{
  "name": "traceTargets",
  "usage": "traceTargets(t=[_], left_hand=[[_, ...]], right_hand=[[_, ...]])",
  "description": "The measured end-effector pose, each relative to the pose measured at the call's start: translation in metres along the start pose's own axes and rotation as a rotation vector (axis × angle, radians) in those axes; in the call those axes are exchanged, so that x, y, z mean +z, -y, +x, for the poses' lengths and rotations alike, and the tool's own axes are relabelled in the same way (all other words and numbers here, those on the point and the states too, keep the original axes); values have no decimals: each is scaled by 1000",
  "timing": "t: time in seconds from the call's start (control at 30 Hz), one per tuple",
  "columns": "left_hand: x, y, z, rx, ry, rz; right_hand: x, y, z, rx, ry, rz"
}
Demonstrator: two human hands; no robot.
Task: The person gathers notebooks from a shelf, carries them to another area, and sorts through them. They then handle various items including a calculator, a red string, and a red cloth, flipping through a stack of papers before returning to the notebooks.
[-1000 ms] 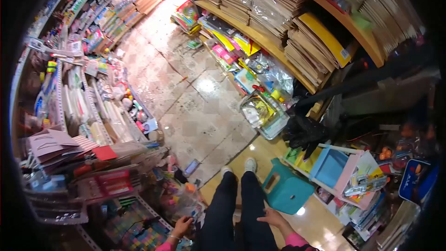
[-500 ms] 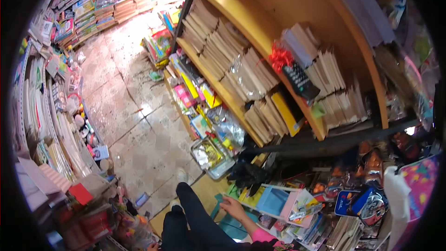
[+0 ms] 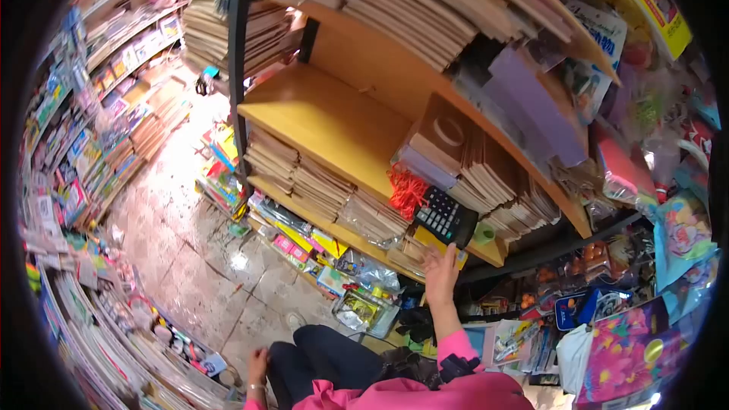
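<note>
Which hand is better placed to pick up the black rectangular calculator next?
Probably the right hand: it is very close to the black rectangular calculator. The left hand is farther away, beside the dark-trousered legs.

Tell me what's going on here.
The right hand, open, is up by a black calculator on the edge of a wooden shelf; whether it touches is unclear. A tangle of red string lies beside the calculator. The left hand is down beside the dark-trousered legs.
</note>
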State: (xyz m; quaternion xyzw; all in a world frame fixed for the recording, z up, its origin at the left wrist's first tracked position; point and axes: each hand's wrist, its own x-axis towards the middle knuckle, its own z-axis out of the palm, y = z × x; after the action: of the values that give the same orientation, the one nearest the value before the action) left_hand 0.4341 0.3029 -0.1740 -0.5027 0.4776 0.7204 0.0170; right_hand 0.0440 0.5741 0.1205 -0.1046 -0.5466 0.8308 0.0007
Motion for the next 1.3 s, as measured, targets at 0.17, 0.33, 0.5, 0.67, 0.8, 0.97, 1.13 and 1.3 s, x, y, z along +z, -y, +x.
traceTargets(t=[0.17, 0.33, 0.5, 0.67, 0.8, 0.97, 1.13, 1.3], left_hand=[[69, -240, 34, 383, 304, 139], [139, -367, 45, 510, 653, 285], [214, -429, 29, 478, 904, 472], [326, -447, 6, 934, 781, 838], [405, -447, -37, 1061, 564, 1152], [441, -418, -26, 1325, 271, 1262], [439, -412, -3, 1336, 314, 1229], [434, -419, 32, 1335, 564, 1084]], right_hand=[[9, 8, 34, -39, -104, 65], [26, 12, 3, -170, -311, 245], [33, 17, -67, -256, -503, 193], [23, -4, -139, -251, -729, 93], [11, -19, -190, -243, -824, 9], [-1, -24, -225, -280, -981, 47], [-9, -18, -227, -254, -952, -5], [-4, -8, -182, -226, -807, -35]])
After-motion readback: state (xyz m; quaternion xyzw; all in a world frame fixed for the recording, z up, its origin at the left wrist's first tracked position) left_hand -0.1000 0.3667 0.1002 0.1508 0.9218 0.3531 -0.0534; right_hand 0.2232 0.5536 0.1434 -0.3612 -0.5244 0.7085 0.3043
